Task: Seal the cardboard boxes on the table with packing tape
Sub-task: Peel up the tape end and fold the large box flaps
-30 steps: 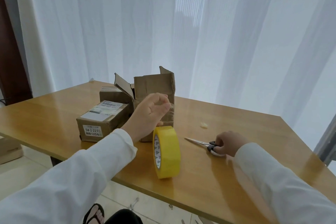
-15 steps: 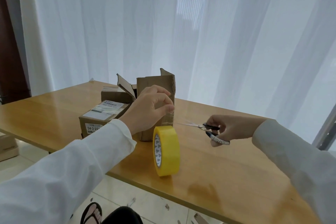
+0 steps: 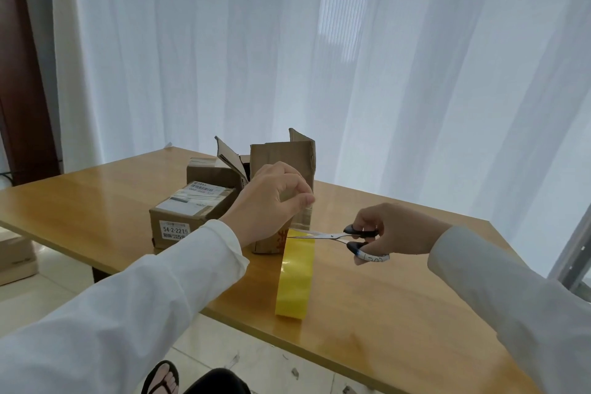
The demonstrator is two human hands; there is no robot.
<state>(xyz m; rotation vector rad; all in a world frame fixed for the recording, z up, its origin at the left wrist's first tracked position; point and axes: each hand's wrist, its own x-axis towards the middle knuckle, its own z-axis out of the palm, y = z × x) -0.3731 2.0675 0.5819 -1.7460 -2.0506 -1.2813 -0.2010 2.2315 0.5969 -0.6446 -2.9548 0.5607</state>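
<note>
The left hand (image 3: 265, 201) is pinching a clear strip of tape (image 3: 302, 217) pulled up from the yellow roll (image 3: 295, 275), which is standing on edge on the table (image 3: 367, 313) just below both hands. The right hand (image 3: 393, 230) is gripping scissors (image 3: 332, 235), blades at the strip. The cardboard boxes (image 3: 192, 211) are sitting just behind the left hand.

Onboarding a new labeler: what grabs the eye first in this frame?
The yellow tape roll standing on edge near the table's front edge. Just above it, the left hand pinches a pulled clear strip while the right hand brings scissors to it. Behind, cardboard boxes, one with flaps up.
</note>
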